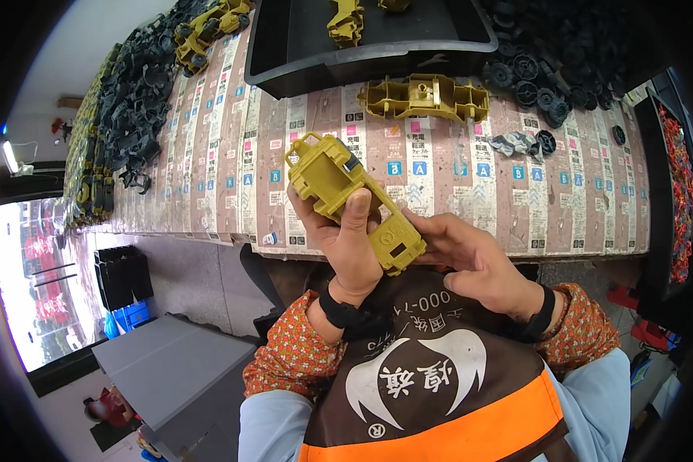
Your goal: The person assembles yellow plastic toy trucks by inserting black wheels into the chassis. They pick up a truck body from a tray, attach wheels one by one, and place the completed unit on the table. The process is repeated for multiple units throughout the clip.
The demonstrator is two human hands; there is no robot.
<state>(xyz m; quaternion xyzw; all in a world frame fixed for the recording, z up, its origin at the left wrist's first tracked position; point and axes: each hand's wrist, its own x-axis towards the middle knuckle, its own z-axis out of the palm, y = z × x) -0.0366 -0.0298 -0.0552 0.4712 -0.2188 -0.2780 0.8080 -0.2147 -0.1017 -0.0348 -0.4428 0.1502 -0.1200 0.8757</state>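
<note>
A mustard-yellow plastic toy truck body (327, 173) is tilted above the front of the table. My left hand (346, 246) is closed round its middle, with the thumb lying over the near side of the cab opening. A small dark part (352, 165) sits at the cab's right edge. At the lower end of the truck body, my right hand (477, 258) has its fingers curled against the right edge and underside. Its thumb stays off the toy, and some fingertips are hidden behind it. Beyond my hands, a yellow toy chassis (425, 98) lies on the table.
A black tray (362, 65) with yellow parts stands at the back. Dark wheels (550, 69) are heaped at the back right, near a loose wheel and a crumpled wrapper (513, 144). Black parts (135, 108) pile up at left. A bin of red pieces (676, 192) borders the right.
</note>
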